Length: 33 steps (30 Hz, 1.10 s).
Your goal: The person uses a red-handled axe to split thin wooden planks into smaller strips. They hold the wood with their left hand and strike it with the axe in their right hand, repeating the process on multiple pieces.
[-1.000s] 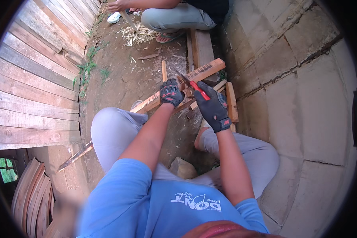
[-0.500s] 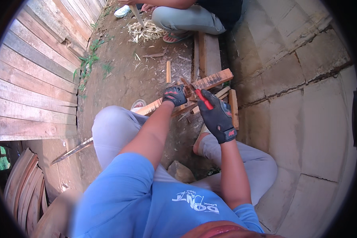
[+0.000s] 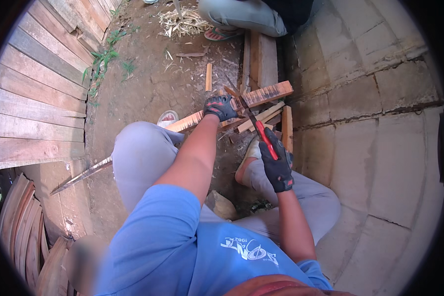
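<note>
In my right hand [image 3: 277,163], gloved in black, is the red handle of a hand saw [image 3: 247,109]. Its dark, narrow blade slants up and away to the left, crossing over a long wooden beam [image 3: 269,93] with dark marks along its side. My left hand [image 3: 220,107], in a black and red glove, is closed beside the blade on a piece of wood [image 3: 231,92] above the beam; its fingers hide most of the grip. The exact contact of blade and wood is hard to make out.
Loose wooden sticks [image 3: 261,120] lie under the beam, with a short strip [image 3: 209,77] beyond. A seated person [image 3: 241,17] is at the far side near wood shavings [image 3: 180,22]. A block wall [image 3: 350,133] stands right, plank fence [image 3: 34,118] left. A stone [image 3: 221,204] sits between my legs.
My right hand has drawn back toward me with the saw, showing more of its blade. My left hand stays near the beam. The view has shifted slightly.
</note>
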Each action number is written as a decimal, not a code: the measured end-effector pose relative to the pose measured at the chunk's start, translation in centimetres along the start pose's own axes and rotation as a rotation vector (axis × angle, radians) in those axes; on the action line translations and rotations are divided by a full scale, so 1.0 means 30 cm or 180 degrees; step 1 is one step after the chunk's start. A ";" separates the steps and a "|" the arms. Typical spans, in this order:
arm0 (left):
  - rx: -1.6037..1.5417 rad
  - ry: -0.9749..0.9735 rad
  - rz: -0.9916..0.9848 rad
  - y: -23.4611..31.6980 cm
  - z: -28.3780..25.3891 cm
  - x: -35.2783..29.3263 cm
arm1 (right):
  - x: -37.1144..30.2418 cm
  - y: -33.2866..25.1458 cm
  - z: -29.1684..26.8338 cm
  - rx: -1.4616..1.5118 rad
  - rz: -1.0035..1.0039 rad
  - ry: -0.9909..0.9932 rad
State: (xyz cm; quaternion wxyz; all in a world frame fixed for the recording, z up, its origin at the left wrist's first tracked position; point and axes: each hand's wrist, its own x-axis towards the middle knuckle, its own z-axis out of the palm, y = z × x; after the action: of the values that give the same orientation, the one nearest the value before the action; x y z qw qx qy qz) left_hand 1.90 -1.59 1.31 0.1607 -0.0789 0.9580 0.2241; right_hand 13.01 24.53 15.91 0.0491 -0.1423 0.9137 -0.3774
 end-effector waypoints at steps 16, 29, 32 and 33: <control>-0.0261 -0.0310 0.0100 -0.055 0.022 0.075 | 0.009 -0.001 -0.025 0.0221 0.0474 -0.0335; -0.0213 -0.1043 0.0130 -0.073 -0.070 0.133 | -0.237 -0.257 -0.376 -0.0257 0.1213 -0.0187; -0.0243 -0.1121 0.0124 -0.050 -0.100 0.113 | -0.214 -0.295 -0.350 -0.0181 0.1194 -0.0063; -0.0270 -0.1141 0.0130 -0.038 -0.106 0.109 | -0.205 -0.305 -0.346 -0.0177 0.1153 -0.0031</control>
State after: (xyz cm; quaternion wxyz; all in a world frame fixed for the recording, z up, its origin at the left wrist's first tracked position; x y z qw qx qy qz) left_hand -1.78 -4.29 2.41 0.3208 -0.0248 0.9051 0.2780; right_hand 18.89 27.21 29.62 0.1168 0.0214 0.9342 -0.3363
